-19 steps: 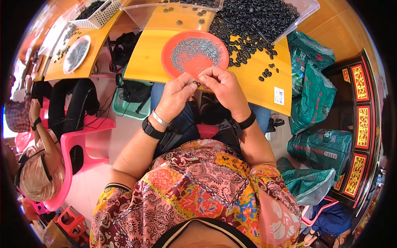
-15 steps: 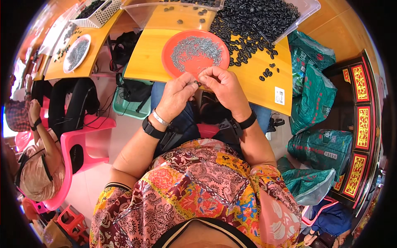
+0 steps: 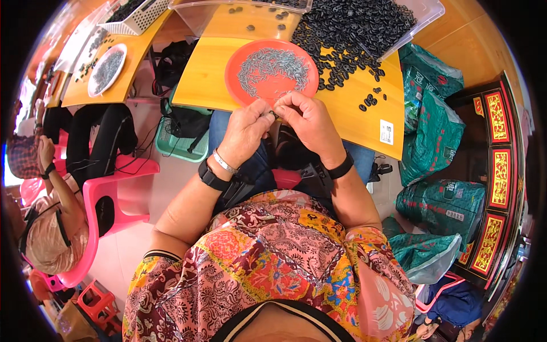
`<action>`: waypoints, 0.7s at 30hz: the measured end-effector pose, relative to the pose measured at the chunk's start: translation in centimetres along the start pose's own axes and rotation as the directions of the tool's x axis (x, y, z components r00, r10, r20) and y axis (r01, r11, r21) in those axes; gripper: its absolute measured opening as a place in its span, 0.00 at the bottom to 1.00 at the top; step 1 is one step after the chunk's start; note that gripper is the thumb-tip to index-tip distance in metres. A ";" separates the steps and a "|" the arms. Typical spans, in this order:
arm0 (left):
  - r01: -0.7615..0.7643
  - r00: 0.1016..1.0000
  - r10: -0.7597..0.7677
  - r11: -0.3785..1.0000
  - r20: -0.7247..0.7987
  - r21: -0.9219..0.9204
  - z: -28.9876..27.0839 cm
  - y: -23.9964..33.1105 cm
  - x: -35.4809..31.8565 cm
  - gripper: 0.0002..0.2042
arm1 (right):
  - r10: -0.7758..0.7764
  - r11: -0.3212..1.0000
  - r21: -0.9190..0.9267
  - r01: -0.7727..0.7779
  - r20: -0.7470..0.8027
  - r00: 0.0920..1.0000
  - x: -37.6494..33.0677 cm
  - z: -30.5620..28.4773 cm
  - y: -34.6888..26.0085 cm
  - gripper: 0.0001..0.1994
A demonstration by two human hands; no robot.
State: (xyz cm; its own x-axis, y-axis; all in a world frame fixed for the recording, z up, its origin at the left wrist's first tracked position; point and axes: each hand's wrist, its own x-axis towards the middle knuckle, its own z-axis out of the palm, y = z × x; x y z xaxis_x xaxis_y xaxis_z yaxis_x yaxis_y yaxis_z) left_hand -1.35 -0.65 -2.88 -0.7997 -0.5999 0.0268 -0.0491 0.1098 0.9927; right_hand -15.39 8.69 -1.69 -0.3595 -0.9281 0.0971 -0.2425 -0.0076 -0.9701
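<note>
Just over the near edge of the table, my left hand (image 3: 244, 134) pinches a small black oval piece (image 3: 273, 115) between thumb and forefinger. My right hand (image 3: 310, 122) meets it there, thumb and fingertips closed against the piece's right side; whatever they grip is too small to make out. Right beyond my fingertips lies a round red plate (image 3: 270, 94) with many small grey metal pins or screws (image 3: 279, 62) spread in a ring on it. To the plate's right is a large heap of similar black oval pieces (image 3: 347, 28), some strewn loose on the tabletop.
A clear plastic bin (image 3: 421, 23) lies behind the heap on the yellow table (image 3: 199, 80); another clear bin (image 3: 239, 7) stands at the far edge. Green woven bags (image 3: 436, 137) line the right side. A teal basket (image 3: 182, 142) sits below left. A person (image 3: 57, 222) sits at a neighbouring table.
Both hands stay together at the same spot, with only slight finger movement around the black piece. The whole view has shifted very slightly.
</note>
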 end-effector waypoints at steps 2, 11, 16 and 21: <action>0.025 1.000 -0.025 0.999 -0.007 -0.039 0.1 0.1 0.0 0.04 | -0.009 0.999 -0.050 0.008 -0.011 1.000 -0.1 0.2 -0.3 0.04; 0.049 0.996 -0.061 0.984 -0.065 -0.170 0.7 0.5 -0.3 0.06 | 0.003 1.000 -0.005 -0.003 -0.037 0.999 -0.2 0.4 -0.3 0.04; 0.026 0.998 -0.036 0.986 -0.056 -0.167 0.0 -0.3 0.2 0.06 | 0.023 0.997 0.070 -0.016 -0.105 0.994 0.1 -0.4 -0.3 0.05; 0.053 0.988 -0.090 0.962 -0.126 -0.268 -0.9 0.4 0.5 0.05 | -0.130 0.839 -0.533 -0.110 -0.393 0.910 -0.2 -8.9 -0.1 0.08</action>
State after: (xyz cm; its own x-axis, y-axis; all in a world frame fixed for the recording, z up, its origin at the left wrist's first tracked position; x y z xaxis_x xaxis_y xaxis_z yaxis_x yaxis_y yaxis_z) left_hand -1.20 -1.66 -2.37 -0.7101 -0.7025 -0.0479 0.0706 -0.1387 0.9878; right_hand -23.26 12.19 0.40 -0.6501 -0.6973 0.3018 -0.6438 0.2944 -0.7063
